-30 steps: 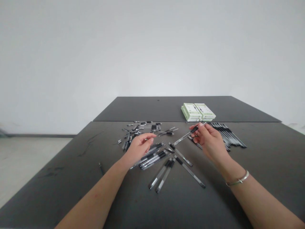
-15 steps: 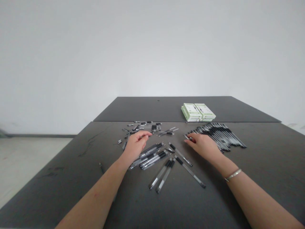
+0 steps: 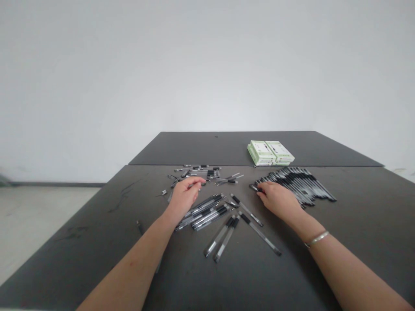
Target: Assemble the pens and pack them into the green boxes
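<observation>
My right hand (image 3: 278, 196) is closed around a pen at the left end of a row of capped pens (image 3: 303, 183); the pen's capped end (image 3: 253, 187) pokes out past the fingertips, and the rest is under the hand. My left hand (image 3: 186, 194) hovers over the left side, thumb and fingers pinched together; anything between them is too small to make out. Beneath and beside it lies a bundle of clear pens with black grips (image 3: 210, 216). Behind it are scattered pen barrels and refills (image 3: 204, 172).
Two loose pens (image 3: 223, 239) lie in front of the bundle, and another slants to the right (image 3: 261, 233). Small cap-like pieces (image 3: 163, 192) lie at the left. Green-and-white boxes (image 3: 270, 152) are stacked on the far table, behind a seam. A dark pen-like item (image 3: 139, 226) lies beside my left forearm.
My right hand's thumb has drawn in slightly, with the pen now close to the row. My left hand stays nearly in place. The view has shifted a little.
</observation>
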`<state>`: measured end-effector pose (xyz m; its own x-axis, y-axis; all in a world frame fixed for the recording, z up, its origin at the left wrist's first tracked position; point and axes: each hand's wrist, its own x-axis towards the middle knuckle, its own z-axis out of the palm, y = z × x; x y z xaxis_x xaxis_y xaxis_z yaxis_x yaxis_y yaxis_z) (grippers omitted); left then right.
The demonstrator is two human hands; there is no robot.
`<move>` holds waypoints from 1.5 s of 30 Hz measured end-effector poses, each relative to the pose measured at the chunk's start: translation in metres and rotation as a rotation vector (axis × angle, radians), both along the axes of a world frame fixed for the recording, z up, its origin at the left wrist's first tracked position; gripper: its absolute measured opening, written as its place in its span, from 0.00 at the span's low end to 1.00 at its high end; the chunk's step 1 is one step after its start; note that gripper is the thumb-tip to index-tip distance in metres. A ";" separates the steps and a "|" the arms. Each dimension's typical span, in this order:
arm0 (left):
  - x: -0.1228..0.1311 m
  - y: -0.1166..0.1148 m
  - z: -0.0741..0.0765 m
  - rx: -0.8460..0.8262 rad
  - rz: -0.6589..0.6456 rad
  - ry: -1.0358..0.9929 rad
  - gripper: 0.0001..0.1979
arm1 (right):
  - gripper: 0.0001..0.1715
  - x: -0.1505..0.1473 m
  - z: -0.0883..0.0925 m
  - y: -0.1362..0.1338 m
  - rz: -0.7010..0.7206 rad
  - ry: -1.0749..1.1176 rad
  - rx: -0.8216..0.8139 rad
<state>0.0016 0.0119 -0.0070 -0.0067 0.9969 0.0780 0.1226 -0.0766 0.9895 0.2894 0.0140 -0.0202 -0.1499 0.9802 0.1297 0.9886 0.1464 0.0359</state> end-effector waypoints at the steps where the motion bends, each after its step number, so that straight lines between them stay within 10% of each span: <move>1: 0.000 0.000 0.000 0.003 0.003 -0.003 0.13 | 0.14 0.000 0.000 0.000 0.002 -0.003 0.002; 19: -0.002 0.000 0.005 0.020 0.027 -0.085 0.10 | 0.15 -0.057 0.025 0.014 0.159 0.002 0.013; 31: -0.003 0.000 0.006 0.011 0.047 -0.105 0.11 | 0.11 -0.081 0.009 0.045 0.178 0.139 -0.059; 39: -0.003 0.003 -0.002 0.037 -0.006 -0.089 0.15 | 0.13 -0.073 0.012 0.035 0.289 0.415 -0.140; 45: 0.002 -0.002 -0.005 0.028 -0.197 -0.044 0.20 | 0.12 -0.081 0.018 0.015 0.433 1.015 -0.382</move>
<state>0.0035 0.0102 -0.0115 0.1839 0.9768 0.1094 0.0594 -0.1222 0.9907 0.2087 0.0287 -0.0017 -0.4778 0.8739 0.0897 0.4027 0.3086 -0.8617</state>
